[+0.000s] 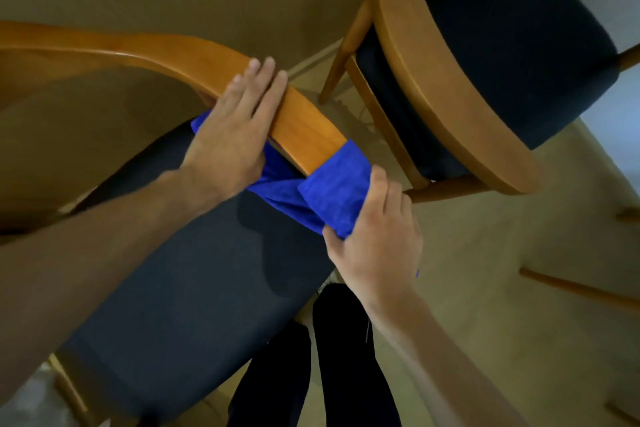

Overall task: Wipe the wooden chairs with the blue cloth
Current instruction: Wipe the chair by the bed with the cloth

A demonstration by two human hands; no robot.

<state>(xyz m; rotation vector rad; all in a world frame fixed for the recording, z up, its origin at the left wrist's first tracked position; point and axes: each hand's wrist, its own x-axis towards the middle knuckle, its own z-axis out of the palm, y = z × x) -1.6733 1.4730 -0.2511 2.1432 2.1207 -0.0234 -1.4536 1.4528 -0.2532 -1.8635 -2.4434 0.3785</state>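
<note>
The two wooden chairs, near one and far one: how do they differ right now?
The near chair has the left hand resting flat on its curved backrest and the blue cloth, gripped by the right hand, wrapped over the rail's end. The far chair is untouched, with no cloth on it. The near chair's wood looks more orange and glossy, the far chair's duller and browner. Both have curved wooden backrests and dark padded seats.
</note>
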